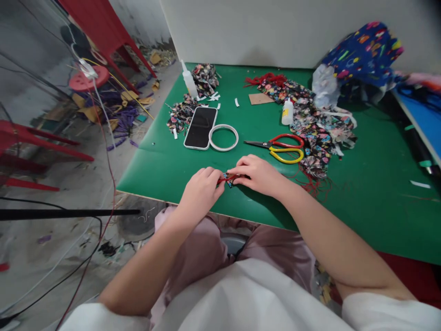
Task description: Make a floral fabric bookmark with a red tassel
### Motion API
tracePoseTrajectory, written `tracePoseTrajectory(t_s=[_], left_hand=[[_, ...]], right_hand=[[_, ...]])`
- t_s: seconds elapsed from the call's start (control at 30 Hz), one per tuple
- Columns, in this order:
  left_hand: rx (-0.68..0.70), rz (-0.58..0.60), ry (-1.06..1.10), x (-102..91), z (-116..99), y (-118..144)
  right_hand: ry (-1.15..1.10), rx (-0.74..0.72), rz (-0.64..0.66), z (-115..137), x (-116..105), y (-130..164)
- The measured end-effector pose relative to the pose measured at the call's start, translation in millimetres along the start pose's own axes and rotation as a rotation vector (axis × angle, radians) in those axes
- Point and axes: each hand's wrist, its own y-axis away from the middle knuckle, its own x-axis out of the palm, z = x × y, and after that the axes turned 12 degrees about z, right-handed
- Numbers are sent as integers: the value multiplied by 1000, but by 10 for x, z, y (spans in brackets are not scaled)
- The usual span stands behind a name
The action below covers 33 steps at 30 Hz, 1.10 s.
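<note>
Near the front edge of the green table, my left hand (204, 186) and my right hand (257, 176) meet over a small piece of dark floral fabric (228, 182). Red cord (222, 180) runs across the fabric between my fingers. The left fingers are pinched on the cord and the fabric's left side. My right thumb and fingers close on the other side, covering much of it. Just beyond lie a roll of white tape (223, 149) and scissors (272, 146) with one red and one yellow handle. A phone (200, 128) rests left of the tape.
Floral fabric pieces (312, 138) with red cords are heaped at right, beside a small glue bottle (287, 112). Another bottle (189, 80) stands at back left by more fabric (206, 76). A blue patterned cloth bundle (361, 57) sits at back right. Cables and red chairs (99, 32) are left.
</note>
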Motion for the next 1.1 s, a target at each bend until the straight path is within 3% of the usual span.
tracePoseTrajectory(t_s=[0.23,0.67,1.1], left_hand=[[1,124,-27,-126,31,-53],[81,186,-68,-201,96,-194],[103,306,-82,-284,100,-269]], right_hand=[[85,37,-42,45,136,-73],[70,123,-38,127,101,-89],[328,-67,-195,136,306,3]])
